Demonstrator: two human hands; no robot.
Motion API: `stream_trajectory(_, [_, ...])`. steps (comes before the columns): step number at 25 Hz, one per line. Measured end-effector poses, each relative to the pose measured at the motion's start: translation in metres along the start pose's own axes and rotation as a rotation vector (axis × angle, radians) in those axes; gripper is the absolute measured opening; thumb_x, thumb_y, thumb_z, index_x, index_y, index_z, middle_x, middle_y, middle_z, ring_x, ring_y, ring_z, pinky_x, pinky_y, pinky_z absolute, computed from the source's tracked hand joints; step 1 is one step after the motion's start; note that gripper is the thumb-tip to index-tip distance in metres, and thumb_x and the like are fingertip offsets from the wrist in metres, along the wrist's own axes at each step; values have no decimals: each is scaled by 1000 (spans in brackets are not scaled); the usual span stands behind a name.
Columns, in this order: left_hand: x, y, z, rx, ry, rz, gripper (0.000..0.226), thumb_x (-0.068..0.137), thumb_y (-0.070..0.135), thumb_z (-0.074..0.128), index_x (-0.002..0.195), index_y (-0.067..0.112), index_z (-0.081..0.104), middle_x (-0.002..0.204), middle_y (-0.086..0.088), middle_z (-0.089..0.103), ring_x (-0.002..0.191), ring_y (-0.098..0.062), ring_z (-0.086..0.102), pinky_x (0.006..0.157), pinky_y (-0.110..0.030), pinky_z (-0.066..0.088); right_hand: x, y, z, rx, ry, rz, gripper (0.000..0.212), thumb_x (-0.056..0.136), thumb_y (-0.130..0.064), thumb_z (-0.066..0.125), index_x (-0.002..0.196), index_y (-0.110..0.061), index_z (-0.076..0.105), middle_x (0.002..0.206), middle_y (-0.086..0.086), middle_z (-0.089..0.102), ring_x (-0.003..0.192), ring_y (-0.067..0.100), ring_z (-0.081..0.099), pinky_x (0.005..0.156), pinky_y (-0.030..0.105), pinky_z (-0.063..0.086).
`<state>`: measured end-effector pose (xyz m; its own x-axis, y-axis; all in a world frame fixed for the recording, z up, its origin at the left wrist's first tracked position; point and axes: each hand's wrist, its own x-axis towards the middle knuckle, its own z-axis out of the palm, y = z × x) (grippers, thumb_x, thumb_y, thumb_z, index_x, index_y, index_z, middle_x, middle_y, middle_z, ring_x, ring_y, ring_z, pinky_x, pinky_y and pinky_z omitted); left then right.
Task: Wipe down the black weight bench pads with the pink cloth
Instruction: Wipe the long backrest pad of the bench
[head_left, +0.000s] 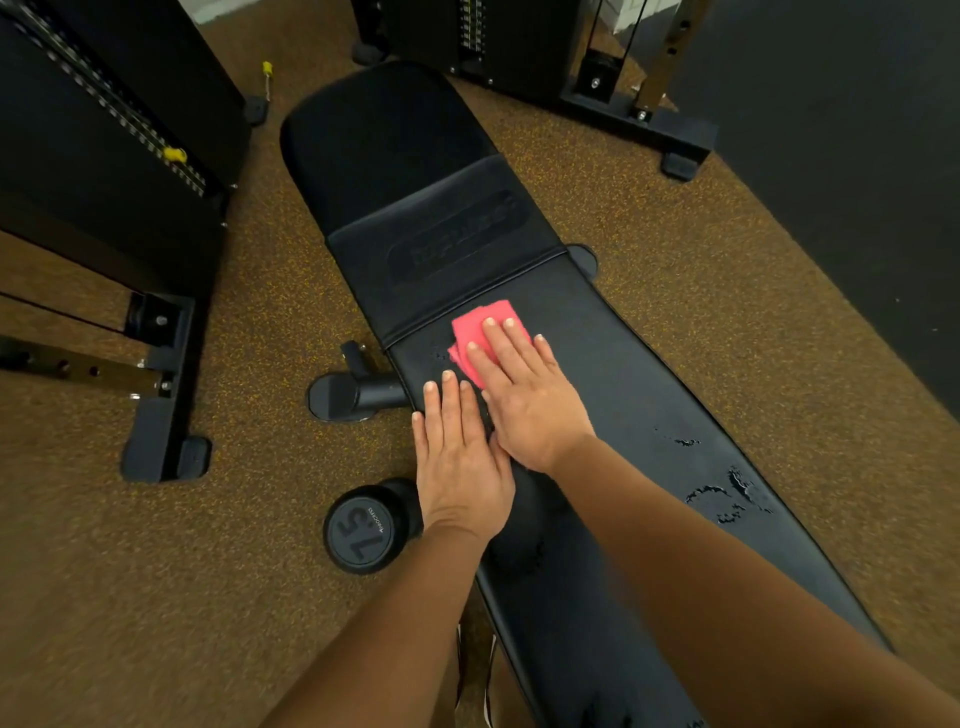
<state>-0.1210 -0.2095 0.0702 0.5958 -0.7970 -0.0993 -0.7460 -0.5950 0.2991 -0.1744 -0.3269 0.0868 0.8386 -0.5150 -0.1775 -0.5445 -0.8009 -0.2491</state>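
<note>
Forearms were stretched over the long black vinyl bench pad (623, 374), where a folded pink cloth (475, 325) was pressed under the right hand (530, 410), its fingers (519, 345) straight and slightly spread, the left hand (462, 462) flat beside. Wiping was judged mid-stroke; the nearer water droplets (727, 493) should be swept next.

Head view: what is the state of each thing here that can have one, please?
pink cloth: folded, flat on the near pad, under the right fingers.
right hand: flat, fingers straight, pressing the cloth.
left hand: flat, resting on the near pad beside the right hand.
near pad: wet patches toward its right edge.
dumbbell: lying on the floor beside the bench.
</note>
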Motion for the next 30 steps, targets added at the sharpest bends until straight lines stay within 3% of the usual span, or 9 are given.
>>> stream_trajectory(3, [-5,0,0,-21,-9,-4,62,98,35,27,151,3,20,161,-11,10,149,-26,0,120,-44,4,-7,22,-1,-35,-13,-137,59,96,-36,15,152,-17,20,161,8,8,148,24,-1,119,46,5])
stream_trajectory(8, [-8,-2,2,-62,6,-21,62,98,34,29,151,4,19,161,-11,9,149,-25,-1,120,-43,3,21,-10,-1,20,26,163,57,101,-32,25,153,-14,10,161,10,-2,147,27,-11,119,50,1])
stream_trajectory(14, [-14,-1,4,-92,23,-40,60,98,32,29,151,4,20,161,-11,10,149,-25,0,120,-43,5,17,11,2,-36,17,-253,54,98,-33,26,150,-17,27,160,7,14,148,25,5,118,47,6])
stream_trajectory(19, [-19,-2,6,-151,23,-58,63,98,32,27,152,3,16,161,-10,7,149,-25,-1,119,-44,8,28,-21,2,-17,-11,26,63,98,-35,33,154,-16,10,161,8,-2,147,26,-11,119,51,1])
stream_trajectory(22, [-20,-1,6,-158,31,-77,63,97,33,29,152,3,18,160,-10,7,149,-25,-1,119,-44,10,22,-10,2,-4,-8,-188,55,97,-33,29,151,-19,25,161,6,10,148,26,-1,119,49,3])
stream_trajectory(24, [-21,-1,6,-150,27,-64,63,97,34,30,151,2,19,160,-10,6,149,-26,0,119,-44,10,17,4,0,-15,-7,-306,52,98,-28,36,149,-20,30,160,4,15,148,25,4,118,47,4])
stream_trajectory(28, [-19,-3,6,-165,24,-50,64,98,34,27,151,0,18,160,-12,5,149,-25,-4,120,-43,8,24,-11,-1,-6,-12,-70,59,100,-30,36,153,-20,14,162,5,-1,148,24,-10,119,50,-1])
stream_trajectory(30, [-19,-4,8,-187,32,-39,64,98,32,29,151,-1,18,160,-13,7,149,-26,-4,121,-43,9,28,-24,1,10,-3,-21,61,98,-33,38,153,-21,15,162,5,0,148,26,-10,118,52,-1])
